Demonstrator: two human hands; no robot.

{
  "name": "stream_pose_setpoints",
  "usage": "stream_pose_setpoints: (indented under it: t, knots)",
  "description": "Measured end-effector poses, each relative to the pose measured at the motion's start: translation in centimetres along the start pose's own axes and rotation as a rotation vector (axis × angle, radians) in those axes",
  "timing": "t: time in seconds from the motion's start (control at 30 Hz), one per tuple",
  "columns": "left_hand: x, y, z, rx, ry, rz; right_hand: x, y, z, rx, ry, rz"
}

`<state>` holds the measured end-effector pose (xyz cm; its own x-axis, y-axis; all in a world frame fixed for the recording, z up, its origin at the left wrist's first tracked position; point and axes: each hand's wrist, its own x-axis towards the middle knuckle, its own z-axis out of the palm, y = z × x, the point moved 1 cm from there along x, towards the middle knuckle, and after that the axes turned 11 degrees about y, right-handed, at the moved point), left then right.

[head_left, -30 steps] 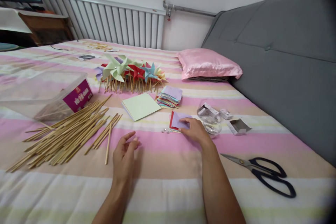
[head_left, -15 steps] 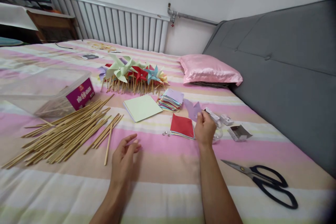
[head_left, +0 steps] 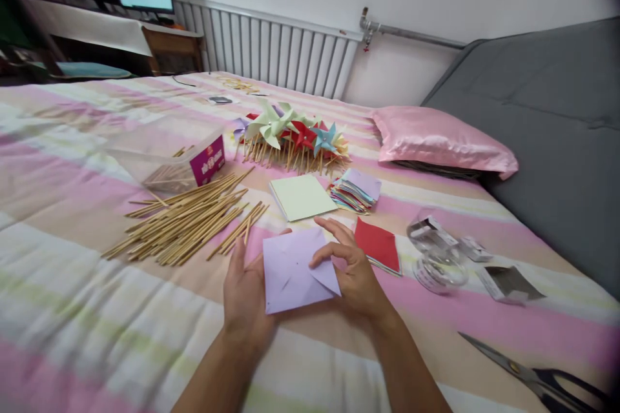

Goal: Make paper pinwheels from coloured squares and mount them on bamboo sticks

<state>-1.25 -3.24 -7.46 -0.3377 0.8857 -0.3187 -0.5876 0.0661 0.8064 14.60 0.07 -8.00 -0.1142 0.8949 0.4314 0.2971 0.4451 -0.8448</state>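
Note:
A light purple paper square (head_left: 295, 274) with cuts and small holes lies across my left hand (head_left: 248, 300), which is palm up; its thumb shows at the left edge and its fingers are mostly hidden beneath. My right hand (head_left: 356, 274) grips the sheet's right side, where one corner is folded over, its index finger bent on the paper. Just right of that hand is a stack of paper squares with red on top (head_left: 378, 245). Behind lie a pale green paper stack (head_left: 303, 197) and a mixed stack topped with purple (head_left: 361, 186).
Wooden sticks (head_left: 188, 222) are heaped at left before a clear plastic box (head_left: 167, 158). Finished paper pinwheels (head_left: 295, 132) sit farther back. At right are clear round containers (head_left: 438, 268), an open small box (head_left: 508, 284), black-handled scissors (head_left: 527, 371) and a pink pillow (head_left: 440, 142).
My right hand has brought the purple paper leftward and nearer, to my left hand. The left hand now supports it from below. The view has shifted left.

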Motion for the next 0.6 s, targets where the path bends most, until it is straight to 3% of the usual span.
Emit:
stream_pose_setpoints:
  t: [0.07,0.17,0.37,0.5,0.6]
  knots:
    - [-0.2,0.9,-0.1,-0.095,-0.056,-0.186,-0.2,0.1,0.0,0.009,-0.026,0.047]
    - [-0.3,1.2,-0.5,-0.072,-0.106,-0.302,-0.2,0.0,0.0,0.093,-0.035,0.109]
    - [-0.2,-0.2,-1.3,0.153,-0.187,-0.291,-0.3,-0.4,0.4,0.181,-0.063,0.132]
    - [-0.2,-0.2,-1.5,0.146,-0.127,-0.259,-0.5,0.0,0.6,0.226,0.011,0.170]
    - [-0.2,0.2,-1.7,0.127,-0.068,-0.240,-0.4,0.1,0.3,0.271,-0.039,0.201]
